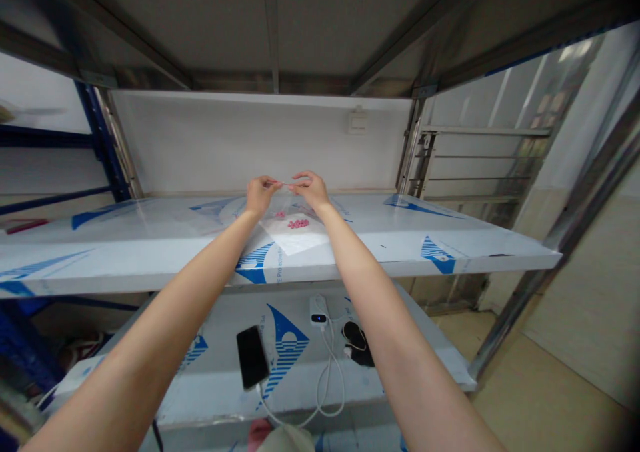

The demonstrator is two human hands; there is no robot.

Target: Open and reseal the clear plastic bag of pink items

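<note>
My left hand (261, 195) and my right hand (311, 189) are raised above the middle shelf, facing each other with fingertips close together. Both are closed in a pinch. A thin, pale strand-like thing seems to run between the fingertips, too small to make out. Below them, a cluster of small pink beads (299, 224) lies on a white sheet (295, 241). A smaller group of pink pieces (281, 215) sits just behind and to the left, near what looks like clear film.
The metal shelf (150, 245) has blue-printed film; another shelf hangs overhead. On the lower shelf lie a phone (253, 357), a white device with a lit display (319, 318), a white cable (343, 389) and a black item (359, 345). A metal post (510, 319) stands right.
</note>
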